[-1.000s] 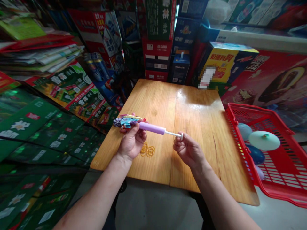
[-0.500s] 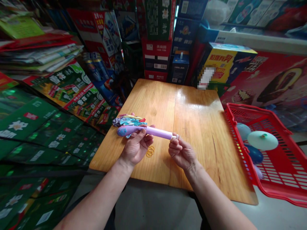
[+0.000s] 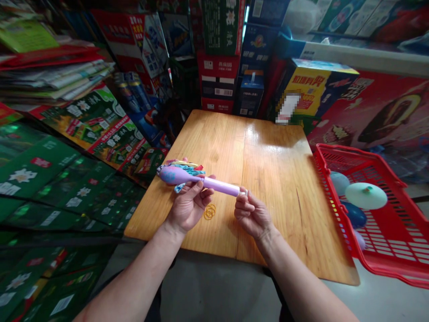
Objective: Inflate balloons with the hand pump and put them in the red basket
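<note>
Head view: red plastic basket holds balloons (mostly blue, one pale green).

Both bare forearms reached forward from the bottom of the view, the left forearm rising from the lower left and the right forearm from the lower right, each crossing the near edge of the counter. The left hand hung over the counter's near half, its wrist slightly bent, its palm turned up and inward, and its fingers curled closed. The right hand sat toward the middle of the near edge, its wrist tilted, its fingers loosely curled, and its fingertips pinched together. The two hands stayed near each other but apart.
</note>
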`<state>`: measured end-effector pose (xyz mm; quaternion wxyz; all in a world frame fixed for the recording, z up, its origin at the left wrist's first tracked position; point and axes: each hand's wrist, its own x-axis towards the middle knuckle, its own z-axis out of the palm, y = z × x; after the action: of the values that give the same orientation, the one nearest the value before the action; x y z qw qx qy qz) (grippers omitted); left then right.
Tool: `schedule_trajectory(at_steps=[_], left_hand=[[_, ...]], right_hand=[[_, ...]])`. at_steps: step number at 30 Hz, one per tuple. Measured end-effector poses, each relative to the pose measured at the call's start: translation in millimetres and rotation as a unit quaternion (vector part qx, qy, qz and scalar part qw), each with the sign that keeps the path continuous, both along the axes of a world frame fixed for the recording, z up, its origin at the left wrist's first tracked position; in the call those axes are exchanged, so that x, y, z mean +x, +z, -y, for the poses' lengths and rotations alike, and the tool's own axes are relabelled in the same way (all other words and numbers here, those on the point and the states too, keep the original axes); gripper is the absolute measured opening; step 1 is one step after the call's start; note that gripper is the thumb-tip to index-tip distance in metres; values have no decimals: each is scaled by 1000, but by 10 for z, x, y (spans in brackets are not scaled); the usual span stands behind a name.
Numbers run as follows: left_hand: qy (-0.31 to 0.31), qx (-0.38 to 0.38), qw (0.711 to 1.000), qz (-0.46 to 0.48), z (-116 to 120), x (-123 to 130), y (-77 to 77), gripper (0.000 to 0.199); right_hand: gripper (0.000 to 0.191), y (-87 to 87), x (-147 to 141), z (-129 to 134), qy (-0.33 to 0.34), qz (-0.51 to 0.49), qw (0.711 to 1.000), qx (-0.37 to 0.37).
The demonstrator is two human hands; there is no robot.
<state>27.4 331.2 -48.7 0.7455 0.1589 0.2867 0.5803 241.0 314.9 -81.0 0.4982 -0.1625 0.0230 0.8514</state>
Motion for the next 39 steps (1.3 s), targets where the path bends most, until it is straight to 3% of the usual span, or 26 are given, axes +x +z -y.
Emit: schedule_trajectory(at_steps=[9,14,21,24,31,39], left_hand=[[69,-32,997,-14,-107,-30,-30,17],[113,2,994,-9,-209,-161,7,27],[27,-32,999,-35,-41,121,-114,35],[35,-25,998,-40,-44,147,-126,36],[93,25,994,-46,-210,-69,-7,36],[40,-11,998,-50,-9,187,-117,28]], right_hand=[[14,95,-10,-24,-11,-1,1000,5],[15,136,139,-106,-71,1,997,24],[19,42,-46,-10,4,16,1000,-9],[16,60,-27,-11,-10,13,1000,-10],[11,187,208,-88,-62,8,998,15],[16,101,-3,10,-13,26,999,-19]])
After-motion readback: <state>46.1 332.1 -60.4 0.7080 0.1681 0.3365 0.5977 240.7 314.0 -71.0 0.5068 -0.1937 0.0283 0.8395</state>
